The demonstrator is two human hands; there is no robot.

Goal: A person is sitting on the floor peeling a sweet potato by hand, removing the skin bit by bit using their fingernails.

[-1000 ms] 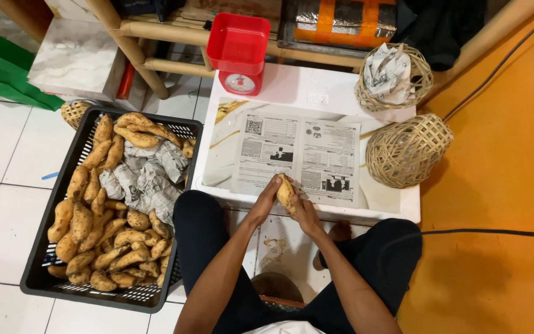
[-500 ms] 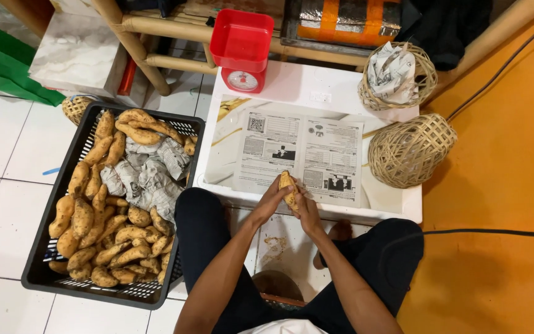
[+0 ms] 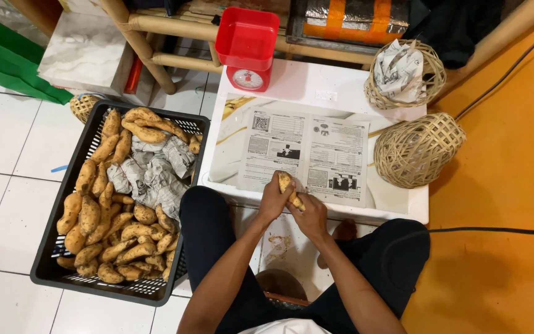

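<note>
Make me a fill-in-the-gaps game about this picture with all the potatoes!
1. Both hands, the left hand and the right hand, hold one sweet ____.
2. The black crate on the floor holds many sweet potatoes and some crumpled ____.
3. The kitchen scale on the white table is coloured ____.
4. The two woven baskets stand on the person's ____ side.

Missing words: potato; newspaper; red; right
</note>
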